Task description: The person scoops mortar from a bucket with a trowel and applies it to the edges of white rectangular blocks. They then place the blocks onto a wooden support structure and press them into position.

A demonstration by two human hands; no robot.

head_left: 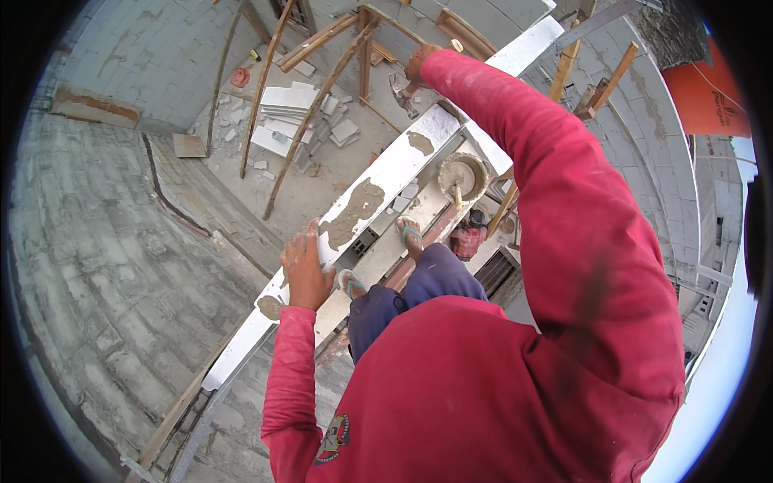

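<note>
A narrow wall top of white blocks (pixel 386 171) runs diagonally in front of me, with grey mortar patches (pixel 354 211) on it. My left hand (pixel 307 270) lies on its lower left part, fingers stretched out over the far edge and holding nothing. Beyond the wall's upper end, my right hand (pixel 419 68) is closed around the handle of a hammer. The metal hammer head (pixel 400 95) hangs just off the wall's far side, apart from the blocks. A round bucket (pixel 481 179) with mortar stands on the near side, a light-coloured handle sticking out of it.
My sandalled feet (pixel 411 232) stand on a plank just behind the wall. Below on the right is another person (pixel 467 240) in a checked shirt. Wooden poles (pixel 316 113) lean over a stack of white blocks (pixel 282 121) on the lower floor. Block walls surround the drop.
</note>
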